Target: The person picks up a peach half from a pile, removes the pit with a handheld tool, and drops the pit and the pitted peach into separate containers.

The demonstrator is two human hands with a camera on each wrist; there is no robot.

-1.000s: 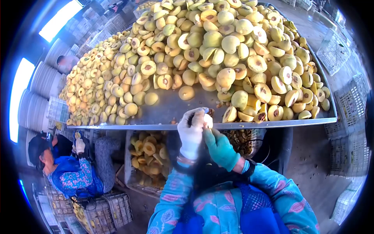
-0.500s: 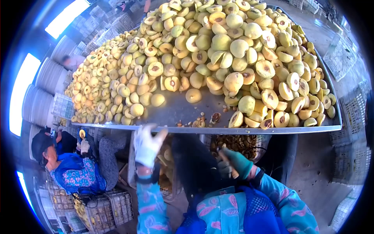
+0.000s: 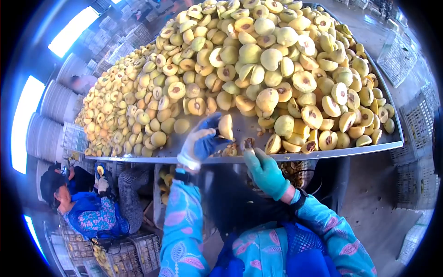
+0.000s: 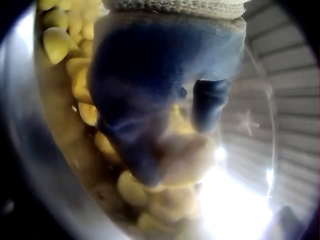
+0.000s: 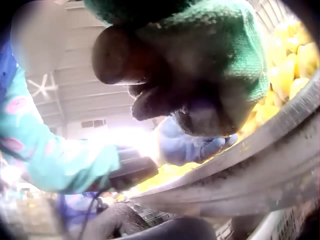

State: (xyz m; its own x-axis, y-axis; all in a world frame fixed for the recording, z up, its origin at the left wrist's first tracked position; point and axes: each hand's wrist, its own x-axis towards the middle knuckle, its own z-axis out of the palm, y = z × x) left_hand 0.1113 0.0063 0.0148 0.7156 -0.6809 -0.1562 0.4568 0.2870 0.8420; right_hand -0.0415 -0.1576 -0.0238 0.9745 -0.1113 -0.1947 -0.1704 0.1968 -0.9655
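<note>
My left hand (image 3: 201,141), in a white glove with a blue palm, pinches a yellow peach half (image 3: 225,127) over the tray's front edge. In the left wrist view the same peach half (image 4: 187,157) sits between the blue fingers. My right hand (image 3: 266,171), in a green glove, is curled at the edge, right of the left hand. It grips a tool whose round-ended handle (image 5: 114,56) shows in the right wrist view; the working end is hidden. A dark brown pit piece (image 3: 248,142) shows just beyond the right fingertips.
A large heap of peach halves (image 3: 258,60) fills the metal tray (image 3: 295,149). Below its edge stand a crate of brown scraps (image 3: 291,171) and another with peach pieces (image 3: 164,180). A person (image 3: 94,207) sits at left; plastic crates (image 3: 417,171) stack at right.
My left hand went from near the right hand, out left over the lower crate, then up to the tray, where it now holds a peach half. The right hand dropped, then rose with its tool.
</note>
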